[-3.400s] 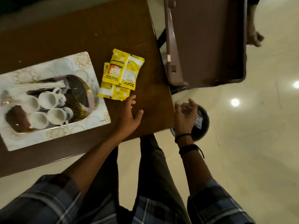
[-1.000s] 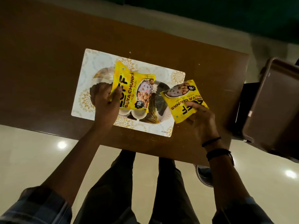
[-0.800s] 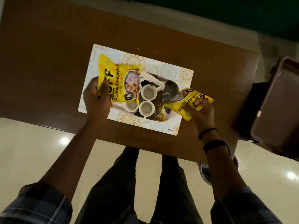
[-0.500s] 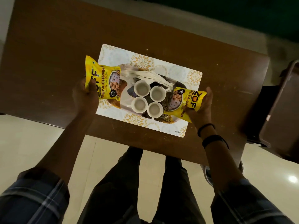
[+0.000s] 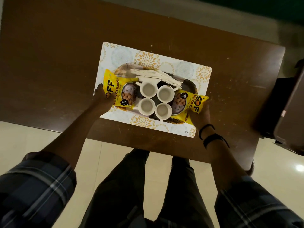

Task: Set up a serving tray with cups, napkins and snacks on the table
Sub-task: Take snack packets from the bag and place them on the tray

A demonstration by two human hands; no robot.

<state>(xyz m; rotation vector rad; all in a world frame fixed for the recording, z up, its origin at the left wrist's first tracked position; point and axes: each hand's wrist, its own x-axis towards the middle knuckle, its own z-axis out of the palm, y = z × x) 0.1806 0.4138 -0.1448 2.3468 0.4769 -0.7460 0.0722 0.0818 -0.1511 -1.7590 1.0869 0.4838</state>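
A dark oval serving tray (image 5: 189, 83) rests on a white placemat (image 5: 125, 53) with gold flower prints. Several white cups (image 5: 148, 89) stand bunched in the tray's middle, and white napkins (image 5: 158, 75) lie along its far side. My left hand (image 5: 102, 98) grips a yellow soya chunks packet (image 5: 119, 91) lying at the tray's left end. My right hand (image 5: 199, 116) holds a second yellow snack packet (image 5: 189, 104) against the tray's right end, next to the cups.
The placemat lies on a brown wooden table (image 5: 49, 63). A dark brown chair (image 5: 289, 112) stands at the table's right end. My legs and a pale tiled floor (image 5: 115, 153) are below the table's near edge.
Both hands lifted the yellow packets from the table, carried them over the tray, then spread them apart and lowered one to each end beside the cups.
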